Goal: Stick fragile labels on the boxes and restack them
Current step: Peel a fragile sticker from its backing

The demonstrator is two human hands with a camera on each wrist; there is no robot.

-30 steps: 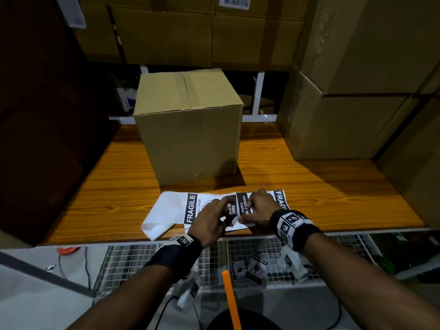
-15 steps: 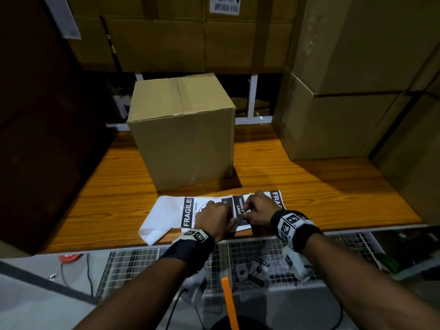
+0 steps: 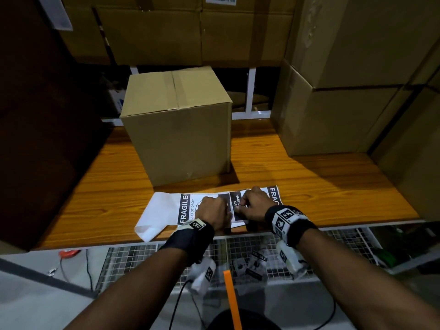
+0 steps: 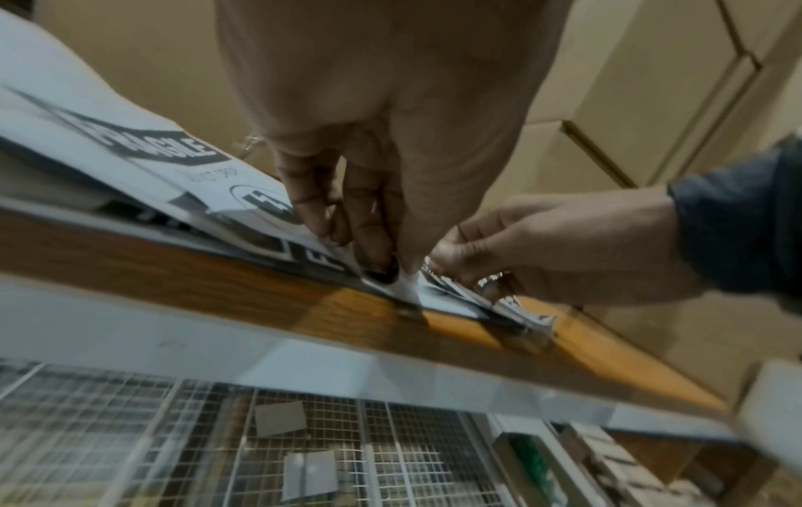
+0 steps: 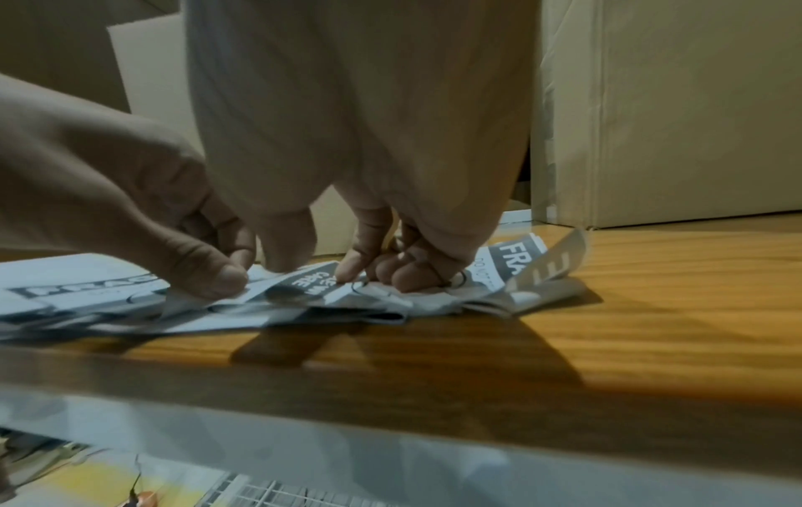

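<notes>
**Both hands work a label strip at the front edge of a boxed-in wooden shelf**

Cardboard walls this space in: large brown cartons (image 3: 338, 115) stacked at the right and more across the back, all matte and flat-sided with taped seams. Between them runs a wooden surface (image 3: 309, 186), orange-brown, glossy, with a long straight grain and a pale front edge. Below that edge sits a white wire-mesh rack (image 3: 133, 258) with loose printed slips lying in it.

One sealed cardboard box (image 3: 181, 129), roughly cubic, stands upright on the wood toward the back, tape down the middle of its top flaps.

Near the front edge, in front of the box, lies the strip of fragile labels (image 3: 183, 208): thin white paper with black bars and white lettering, its left end blank and curling, its right end creased and lifting.

The left hand (image 3: 213, 213) pinches the paper between thumb and curled fingertips at the strip's middle. The right hand (image 3: 256, 204), just beside it, has its fingers curled down onto the strip and pinches a label's edge.
</notes>
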